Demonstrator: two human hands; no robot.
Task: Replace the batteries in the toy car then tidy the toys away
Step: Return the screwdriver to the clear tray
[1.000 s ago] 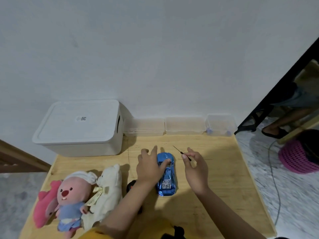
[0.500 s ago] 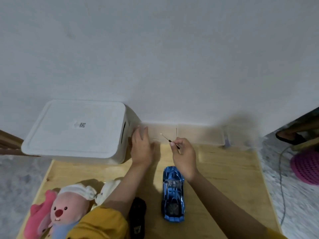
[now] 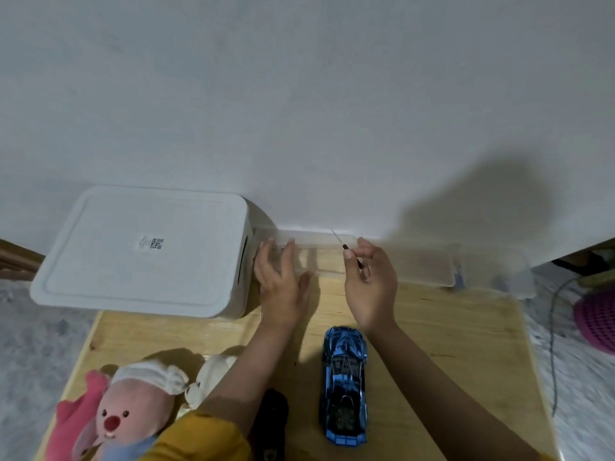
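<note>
While right hand (image 3: 371, 284) pinches screwdriver (image 3: 349, 252) | left hand (image 3: 279, 284) fingers straight, seemingly touching clear box (image 3: 319, 257)

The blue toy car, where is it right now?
In the head view, the blue toy car lies on the wooden table, just right of centre, between the person's forearms, untouched by either hand.

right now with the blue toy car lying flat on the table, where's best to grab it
Probably across the middle of the toy car, coming down from above with fingers on its two long sides. It sits flat on its wheels, nose toward the wall, long and narrow, with bare table along its right side.
</note>
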